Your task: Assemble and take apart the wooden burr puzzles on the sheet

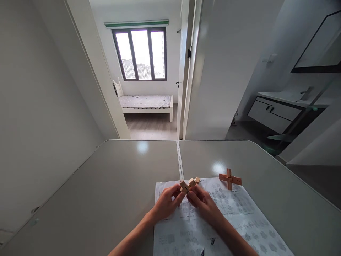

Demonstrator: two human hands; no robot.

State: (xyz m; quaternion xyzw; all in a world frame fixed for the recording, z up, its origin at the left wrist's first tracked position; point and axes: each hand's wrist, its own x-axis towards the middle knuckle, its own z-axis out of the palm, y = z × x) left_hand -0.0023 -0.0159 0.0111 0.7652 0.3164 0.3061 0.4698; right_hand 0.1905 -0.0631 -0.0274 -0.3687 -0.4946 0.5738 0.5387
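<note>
A light wooden burr puzzle [189, 185], made of interlocking notched blocks, is held between both hands above a printed sheet. My left hand [168, 201] pinches its left side with thumb and fingers. On the other side, my right hand [201, 202] grips it with thumb and fingertips. The fingers partly hide the lower blocks. To the right, a reddish-brown wooden cross-shaped puzzle [229, 179] stands at the sheet's upper right edge, apart from both hands.
The large printed instruction sheet [183, 233] lies on the glossy grey table [119, 185], which a seam divides. Two small dark marks or pieces show near the sheet's bottom. Beyond the table are a doorway with a bed [146, 102] and, at right, a sink cabinet [277, 110].
</note>
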